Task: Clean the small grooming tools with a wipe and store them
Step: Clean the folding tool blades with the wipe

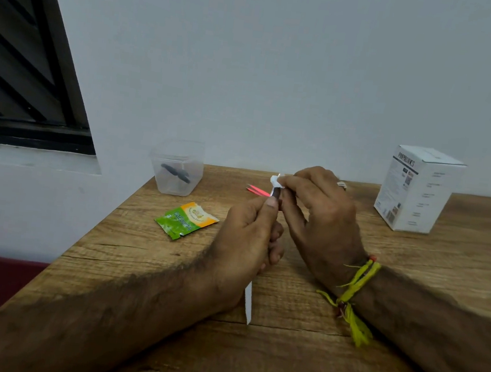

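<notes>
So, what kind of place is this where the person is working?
Probably a room in a home, not a workshop. A wooden table stands against a plain white wall, beside a dark louvred window, and a white product box stands on the table.

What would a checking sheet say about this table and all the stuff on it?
Surface: wooden table, against a pale wall.
Job's things: left hand grips a slim tool; right hand pinches a white wipe on its upper end. Pink tweezers lie behind the hands. Clear tub holds a dark tool.
Clutter: torn green sachet; white box.
Hands: both busy.
Cables: nothing seen.
Surroundings: dark louvred window at left.
</notes>
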A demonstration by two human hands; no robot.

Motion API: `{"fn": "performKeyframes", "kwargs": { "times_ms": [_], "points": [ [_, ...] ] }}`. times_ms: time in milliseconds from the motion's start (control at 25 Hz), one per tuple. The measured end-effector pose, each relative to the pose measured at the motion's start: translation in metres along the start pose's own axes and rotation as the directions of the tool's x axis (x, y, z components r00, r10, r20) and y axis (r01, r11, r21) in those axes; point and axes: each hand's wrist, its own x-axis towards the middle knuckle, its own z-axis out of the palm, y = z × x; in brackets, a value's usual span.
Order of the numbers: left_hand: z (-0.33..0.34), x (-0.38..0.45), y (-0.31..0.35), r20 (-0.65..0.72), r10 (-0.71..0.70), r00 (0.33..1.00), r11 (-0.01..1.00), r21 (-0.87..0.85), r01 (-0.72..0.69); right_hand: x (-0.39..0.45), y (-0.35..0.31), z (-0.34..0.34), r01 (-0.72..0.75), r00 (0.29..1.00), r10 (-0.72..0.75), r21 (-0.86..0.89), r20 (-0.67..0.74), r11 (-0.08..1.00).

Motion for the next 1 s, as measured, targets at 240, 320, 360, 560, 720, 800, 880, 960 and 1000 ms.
{"fn": "performKeyframes", "kwargs": {
  "times_ms": [240, 320, 360, 560, 720, 800, 880, 960, 1000],
  "points": [
    [-0.003, -0.002, 0.000, 0.164, 0.050, 0.985, 0.996, -0.080, -0.038, 0.001, 0.008, -0.002, -0.067, 0.998, 0.068, 0.048, -0.016, 0.997],
    [-0.004, 0.000, -0.001, 0.223, 0.076, 0.972, 0.996, -0.068, -0.063, 0.002, 0.008, -0.002, -0.081, 0.997, 0.081, 0.062, -0.001, 0.995],
    [-0.004, 0.000, -0.002, 0.257, 0.091, 0.962, 0.995, -0.069, -0.075, 0.002, 0.009, -0.002, -0.100, 0.995, 0.100, 0.067, -0.006, 0.993],
    [-0.006, 0.005, -0.010, 0.330, 0.099, 0.939, 0.992, -0.112, -0.065, 0.002, 0.009, -0.005, -0.083, 0.996, 0.085, 0.119, -0.011, 0.989],
    [-0.005, 0.006, -0.014, 0.344, 0.127, 0.930, 0.989, -0.117, -0.092, 0.002, 0.012, -0.007, -0.096, 0.995, 0.098, 0.103, -0.023, 0.990],
    [-0.008, 0.008, -0.015, 0.344, 0.117, 0.932, 0.989, -0.127, -0.078, 0.002, 0.010, -0.006, -0.071, 0.997, 0.072, 0.124, 0.000, 0.990],
    [-0.007, 0.008, -0.014, 0.361, 0.098, 0.927, 0.987, -0.158, -0.042, 0.000, 0.012, -0.008, -0.071, 0.997, 0.068, 0.117, 0.027, 0.991],
    [-0.008, 0.007, -0.013, 0.381, 0.103, 0.919, 0.983, -0.178, -0.036, 0.000, 0.014, -0.010, -0.102, 0.995, 0.101, 0.116, 0.010, 0.988],
    [-0.010, 0.007, -0.012, 0.386, 0.102, 0.917, 0.984, -0.172, -0.037, 0.000, 0.014, -0.010, -0.106, 0.994, 0.107, 0.128, -0.001, 0.986]
  ]
}}
